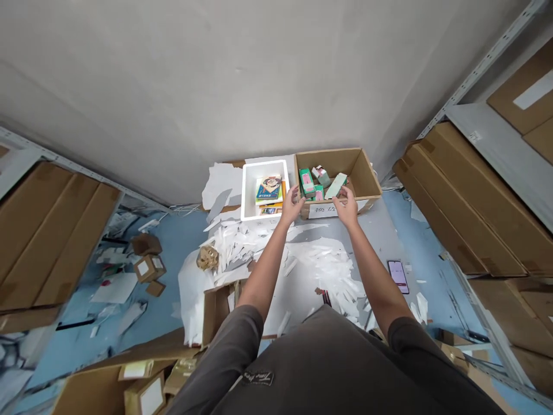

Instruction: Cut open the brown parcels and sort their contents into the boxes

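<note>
My left hand [292, 205] is at the front left corner of an open cardboard box [372, 183], next to a white foam box [245, 193]. Its fingers are apart, with nothing seen in them. Over the front edge of the cardboard box is my right hand [347, 207], thumb and fingers spread, close to a pale green small carton [336, 186] that lies tilted inside; whether they touch is unclear. A green and pink carton [306, 182] and several similar ones lie beside it. Books [270, 189] are stacked in the foam box. A handwritten label [323, 210] is on the cardboard box's front.
White paper strips [328, 271] cover much of the table. A phone [398, 276] lies at its right edge, a ball of brown tape [208, 257] at left. Shelves with large cardboard boxes [466, 202] flank both sides. Small boxes [149, 268] lie on the blue floor.
</note>
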`<state>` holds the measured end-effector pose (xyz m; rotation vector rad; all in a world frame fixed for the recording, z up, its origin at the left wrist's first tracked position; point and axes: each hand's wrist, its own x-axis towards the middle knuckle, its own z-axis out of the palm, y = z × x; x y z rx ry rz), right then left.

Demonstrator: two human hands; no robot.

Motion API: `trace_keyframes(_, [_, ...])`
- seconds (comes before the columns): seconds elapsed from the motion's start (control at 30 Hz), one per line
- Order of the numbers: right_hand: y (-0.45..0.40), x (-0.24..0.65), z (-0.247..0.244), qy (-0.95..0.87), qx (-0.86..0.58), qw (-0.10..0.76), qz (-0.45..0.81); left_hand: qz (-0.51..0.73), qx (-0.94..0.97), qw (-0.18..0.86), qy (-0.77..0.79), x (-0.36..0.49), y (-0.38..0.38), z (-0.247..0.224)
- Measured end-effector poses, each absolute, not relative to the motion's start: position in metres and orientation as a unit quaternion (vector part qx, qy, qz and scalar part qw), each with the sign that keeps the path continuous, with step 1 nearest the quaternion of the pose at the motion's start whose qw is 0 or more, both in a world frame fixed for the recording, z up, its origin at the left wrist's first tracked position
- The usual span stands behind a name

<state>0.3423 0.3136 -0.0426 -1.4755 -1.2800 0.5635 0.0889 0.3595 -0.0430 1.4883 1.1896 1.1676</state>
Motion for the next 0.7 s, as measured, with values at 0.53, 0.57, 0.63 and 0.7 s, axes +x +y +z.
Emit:
trace_keyframes(0.53, [0.055,0.011,-0.065,-0.728,-0.429,0.409,0.346,0.237,0.690,0.283,0.623,-0.239,0.003,-0.082])
trace_keyframes(0.57, [0.038,-0.010,-0.076,-0.736,-0.414,0.388,0.369,0.198,0.697,0.272,0.633,-0.248,-0.015,-0.089])
trace_keyframes(0.63, [0.008,-0.047,-0.100,-0.759,-0.391,0.330,0.402,0.121,0.704,0.257,0.651,-0.260,-0.048,-0.102])
trace_keyframes(0.7, [-0.016,-0.071,-0.122,-0.789,-0.390,0.253,0.403,0.054,0.705,0.253,0.661,-0.265,-0.072,-0.115])
